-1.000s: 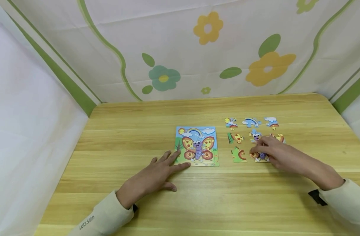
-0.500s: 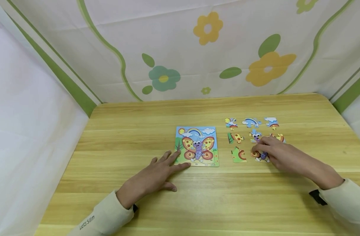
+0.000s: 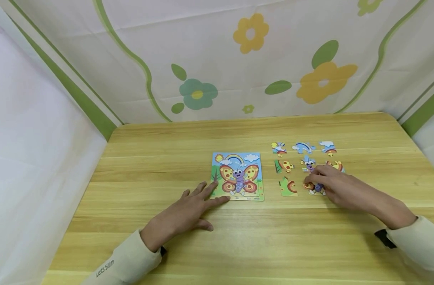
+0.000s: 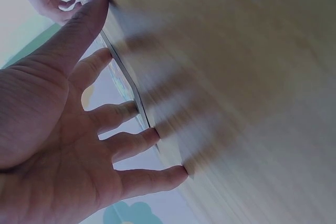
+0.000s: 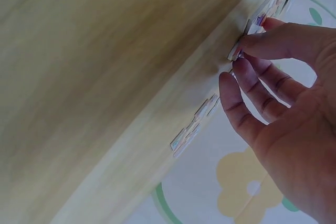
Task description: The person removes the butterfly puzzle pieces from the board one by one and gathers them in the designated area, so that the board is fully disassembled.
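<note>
A butterfly puzzle board [image 3: 238,158] lies on the table, its picture whole. The fingers of my left hand [image 3: 182,215] are spread, with fingertips on the board's left and near edges; the left wrist view has these fingers fairly straight along that edge. To the right, my right hand [image 3: 341,188] pinches a puzzle piece [image 3: 317,190] showing the butterfly's lower body. In the right wrist view the thumb and fingertips meet at this piece [image 5: 253,27], whose far part is partly hidden. Just behind the hand is the butterfly-face piece [image 3: 308,164].
Other loose pieces lie spaced in rows: a sun piece [image 3: 279,148], a rainbow piece [image 3: 304,148], a cloud piece [image 3: 327,147], wing pieces [image 3: 283,166], [image 3: 336,166] and a green corner piece [image 3: 288,187]. A flowered curtain [image 3: 238,79] stands behind the table.
My right hand has shifted the pinched puzzle piece slightly to the right. The left hand and the puzzle board stay where they were.
</note>
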Tool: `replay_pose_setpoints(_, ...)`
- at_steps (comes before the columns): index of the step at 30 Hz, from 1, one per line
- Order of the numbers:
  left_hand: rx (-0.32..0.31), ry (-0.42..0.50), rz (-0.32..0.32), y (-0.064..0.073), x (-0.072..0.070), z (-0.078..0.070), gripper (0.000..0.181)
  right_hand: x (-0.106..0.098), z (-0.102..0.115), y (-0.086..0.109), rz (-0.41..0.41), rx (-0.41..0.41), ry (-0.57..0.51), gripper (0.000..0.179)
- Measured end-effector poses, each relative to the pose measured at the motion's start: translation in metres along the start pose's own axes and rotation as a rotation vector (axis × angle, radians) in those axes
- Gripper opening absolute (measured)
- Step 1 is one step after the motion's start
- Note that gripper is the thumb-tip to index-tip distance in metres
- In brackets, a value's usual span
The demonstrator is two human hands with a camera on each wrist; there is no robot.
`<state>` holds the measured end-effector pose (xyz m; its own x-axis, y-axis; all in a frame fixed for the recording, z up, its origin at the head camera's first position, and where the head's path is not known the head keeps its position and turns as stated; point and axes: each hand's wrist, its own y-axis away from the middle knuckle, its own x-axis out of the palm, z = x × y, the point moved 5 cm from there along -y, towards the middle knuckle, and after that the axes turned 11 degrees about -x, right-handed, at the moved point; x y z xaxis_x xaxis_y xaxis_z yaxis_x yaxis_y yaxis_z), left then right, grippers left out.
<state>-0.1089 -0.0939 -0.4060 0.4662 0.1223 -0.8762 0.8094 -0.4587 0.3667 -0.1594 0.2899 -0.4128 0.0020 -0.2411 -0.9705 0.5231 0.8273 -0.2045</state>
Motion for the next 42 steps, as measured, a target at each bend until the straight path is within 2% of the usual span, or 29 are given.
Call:
replay_pose_setpoints(13,-0.003,-0.002,0.003,0.000,0.001,0.001,0.082,0.001,-0.001,0.000,-0.041,-0.044,0.026,0.059)
replay_pose_setpoints(20,-0.002,-0.002,0.000,0.000,0.001,0.001,0.082,-0.005,0.002,-0.007,-0.018,-0.009,0.004,0.059)
replay_pose_setpoints(23,-0.003,-0.003,0.004,0.000,0.000,0.000,0.082,-0.008,0.006,-0.018,-0.024,-0.015,-0.009,0.056)
replay_pose_setpoints(30,-0.010,-0.002,0.015,0.000,-0.001,-0.004,0.080,-0.013,0.024,-0.052,-0.067,-0.087,-0.050,0.052)
replay_pose_setpoints(37,0.025,-0.003,0.018,-0.004,0.000,-0.011,0.081,-0.008,0.038,-0.084,0.037,-0.033,-0.145,0.044)
replay_pose_setpoints(42,0.048,-0.032,0.015,-0.007,0.002,-0.015,0.082,0.000,0.046,-0.103,0.085,-0.036,-0.162,0.043)
